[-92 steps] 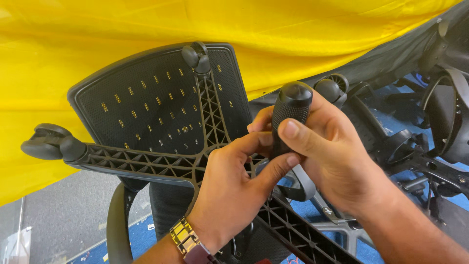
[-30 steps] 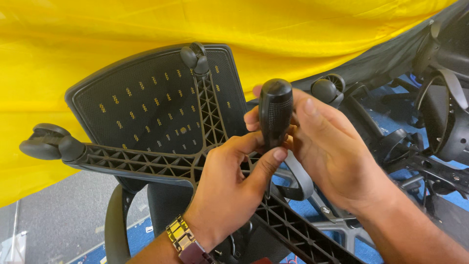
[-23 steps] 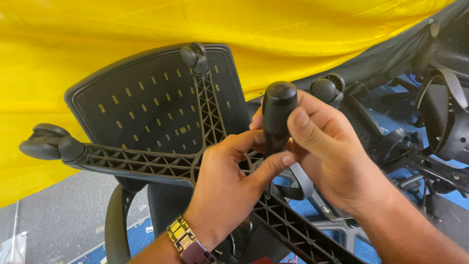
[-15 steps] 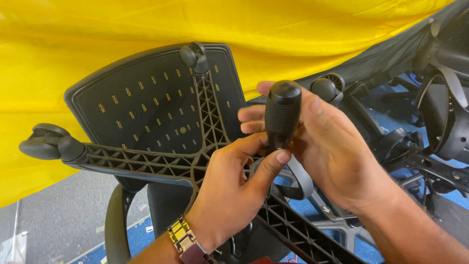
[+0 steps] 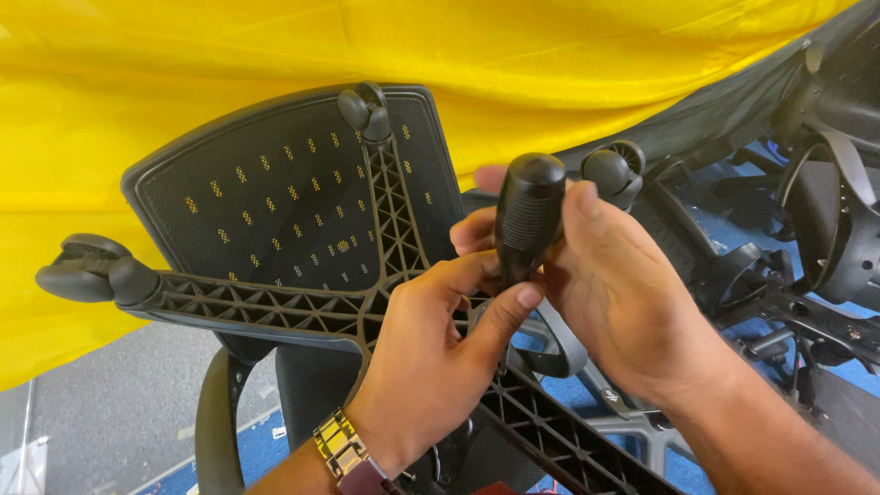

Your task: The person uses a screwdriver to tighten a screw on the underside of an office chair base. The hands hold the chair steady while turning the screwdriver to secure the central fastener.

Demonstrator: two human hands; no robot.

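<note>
Handle: black ribbed cylindrical tool handle w/ rounded top (image 5: 529,215), upright, just above hub of chair base, between both hands.
Left hand: (image 5: 431,353) wrapped low round handle's bottom end, thumb (image 5: 502,316) pressing across front; gold-link wristwatch (image 5: 344,449) on wrist.
Right hand: (image 5: 619,293) clasped round handle from right side, thumb up along its upper part, fingertips showing at left behind it.
Tool shaft: hidden by fingers, can't tell what sits below grip.
Chair base: black plastic star-shaped chair base w/ ribbed lattice arms (image 5: 275,307), turned underside-up; hands at its centre.
Casters: black twin-wheel caster (image 5: 92,270) at left arm end; another (image 5: 365,108) at top arm end; third (image 5: 612,170) just right of handle top, behind right hand.
Arm lower right: lattice arm (image 5: 568,445) running toward bottom edge, under wrists.
Backrest: black mesh chair back w/ yellow showing thru holes (image 5: 275,197), behind base, upper left.
Backdrop: yellow cloth sheet (image 5: 440,55) across top + left.
Right side: more black chair parts (image 5: 825,238) piled on blue floor (image 5: 733,225).
Bottom left: grey floor (image 5: 101,422), curved black armrest (image 5: 213,422).
</note>
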